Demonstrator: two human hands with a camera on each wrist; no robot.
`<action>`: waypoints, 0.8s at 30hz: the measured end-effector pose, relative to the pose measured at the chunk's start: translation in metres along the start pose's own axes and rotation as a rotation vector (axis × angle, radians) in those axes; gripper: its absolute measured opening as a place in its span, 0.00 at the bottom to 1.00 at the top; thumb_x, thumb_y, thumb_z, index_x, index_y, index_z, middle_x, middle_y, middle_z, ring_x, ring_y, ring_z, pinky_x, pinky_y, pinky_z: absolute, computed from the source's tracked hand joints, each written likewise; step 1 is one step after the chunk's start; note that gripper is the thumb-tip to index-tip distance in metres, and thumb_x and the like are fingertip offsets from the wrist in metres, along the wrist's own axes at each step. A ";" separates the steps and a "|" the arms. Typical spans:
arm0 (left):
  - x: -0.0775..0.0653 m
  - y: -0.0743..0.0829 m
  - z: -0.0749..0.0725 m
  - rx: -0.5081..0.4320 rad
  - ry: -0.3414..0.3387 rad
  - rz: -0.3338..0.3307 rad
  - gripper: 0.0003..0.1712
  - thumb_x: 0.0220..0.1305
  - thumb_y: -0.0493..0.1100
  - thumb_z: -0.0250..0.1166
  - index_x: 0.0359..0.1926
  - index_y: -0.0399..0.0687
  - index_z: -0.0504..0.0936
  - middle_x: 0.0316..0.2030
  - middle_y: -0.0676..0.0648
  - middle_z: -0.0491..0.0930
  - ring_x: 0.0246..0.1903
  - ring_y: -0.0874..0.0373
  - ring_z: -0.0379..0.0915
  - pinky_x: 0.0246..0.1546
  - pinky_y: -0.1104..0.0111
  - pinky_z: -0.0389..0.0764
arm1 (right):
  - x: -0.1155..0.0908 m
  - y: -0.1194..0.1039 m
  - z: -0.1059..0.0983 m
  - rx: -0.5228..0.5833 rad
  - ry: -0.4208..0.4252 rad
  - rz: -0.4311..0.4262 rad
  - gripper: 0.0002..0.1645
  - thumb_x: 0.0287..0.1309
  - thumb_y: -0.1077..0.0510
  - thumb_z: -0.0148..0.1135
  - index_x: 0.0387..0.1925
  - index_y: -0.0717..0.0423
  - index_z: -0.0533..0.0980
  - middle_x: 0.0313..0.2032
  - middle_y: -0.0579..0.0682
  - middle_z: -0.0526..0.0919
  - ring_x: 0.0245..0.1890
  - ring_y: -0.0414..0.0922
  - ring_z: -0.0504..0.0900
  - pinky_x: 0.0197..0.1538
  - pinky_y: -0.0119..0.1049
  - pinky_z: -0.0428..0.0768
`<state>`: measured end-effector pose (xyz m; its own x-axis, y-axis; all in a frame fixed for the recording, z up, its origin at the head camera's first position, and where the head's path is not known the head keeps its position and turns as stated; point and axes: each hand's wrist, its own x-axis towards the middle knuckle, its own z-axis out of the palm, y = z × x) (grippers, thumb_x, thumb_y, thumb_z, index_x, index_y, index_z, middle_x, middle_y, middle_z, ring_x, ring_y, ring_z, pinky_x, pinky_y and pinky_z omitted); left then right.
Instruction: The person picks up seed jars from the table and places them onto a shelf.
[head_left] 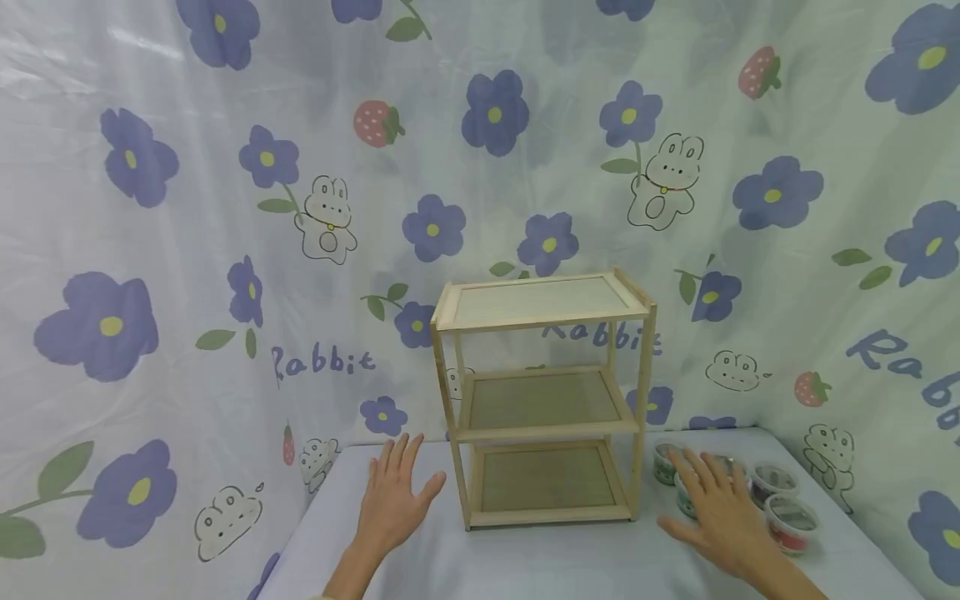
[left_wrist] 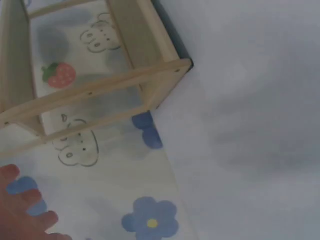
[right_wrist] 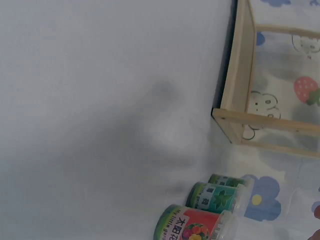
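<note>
A small three-tier wooden shelf [head_left: 547,431] stands on the table; no items show on its tiers. My left hand [head_left: 393,504] hovers left of it, fingers straight and spread, holding nothing. In the left wrist view the shelf's side frame [left_wrist: 90,94] lies beyond the fingertips [left_wrist: 31,197]. My right hand [head_left: 723,517] is spread out right of the shelf, above several clear plastic tubs, partly hiding them; it grips none. One is a red-labelled tub [head_left: 792,533] with a flower picture. Beside it in the right wrist view are a teal-labelled tub [right_wrist: 215,197] and another green one [right_wrist: 226,180].
A white cloth covers the table [head_left: 555,562]. Behind and at both sides hangs a curtain [head_left: 442,333] printed with purple flowers, strawberries and rabbits. The tubs stand close together near the table's right edge, next to the shelf's right leg.
</note>
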<state>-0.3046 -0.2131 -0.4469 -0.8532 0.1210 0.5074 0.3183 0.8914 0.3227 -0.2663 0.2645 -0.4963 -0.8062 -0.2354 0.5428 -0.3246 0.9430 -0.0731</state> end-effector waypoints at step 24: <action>0.038 0.020 -0.024 -0.597 -0.056 -0.188 0.34 0.74 0.57 0.54 0.72 0.45 0.62 0.69 0.36 0.65 0.70 0.38 0.57 0.65 0.41 0.64 | -0.026 -0.021 0.008 0.434 -0.207 0.229 0.49 0.50 0.30 0.69 0.65 0.54 0.67 0.61 0.61 0.73 0.59 0.66 0.73 0.43 0.64 0.79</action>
<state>-0.3206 -0.2013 -0.4017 -0.9321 0.0231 0.3615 0.3231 0.5038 0.8011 -0.2428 0.2489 -0.5155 -0.9469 -0.1181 0.2990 -0.2685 0.8020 -0.5336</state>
